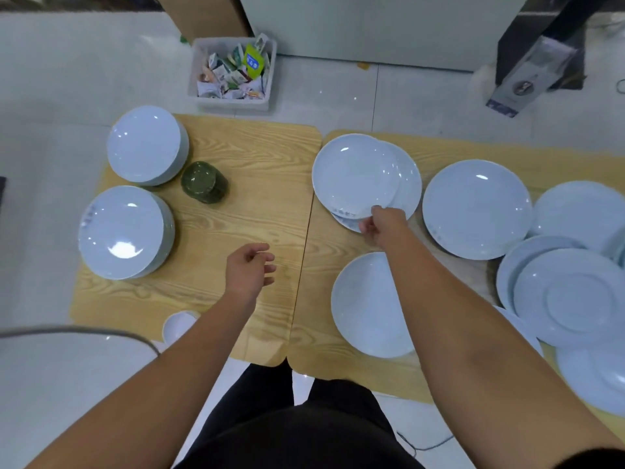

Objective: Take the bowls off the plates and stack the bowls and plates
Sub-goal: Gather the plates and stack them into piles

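Note:
My right hand (382,225) pinches the near rim of a white plate (355,176) that lies askew on another plate (407,187) on the right wooden table (338,360). My left hand (250,269) hovers over the left wooden table (236,225), fingers loosely curled, holding nothing. Two stacks of white plates stand on the left table, the far plate stack (145,143) and the near plate stack (123,231). A stack of dark green bowls (203,182) stands beside them. A small white bowl (179,324) peeks out by my left forearm.
Single white plates lie on the right table: one far plate (477,208) and one near plate (365,306). Several more plates (575,296), some upside down, crowd the right edge. A white bin of packets (233,72) sits on the floor beyond the tables.

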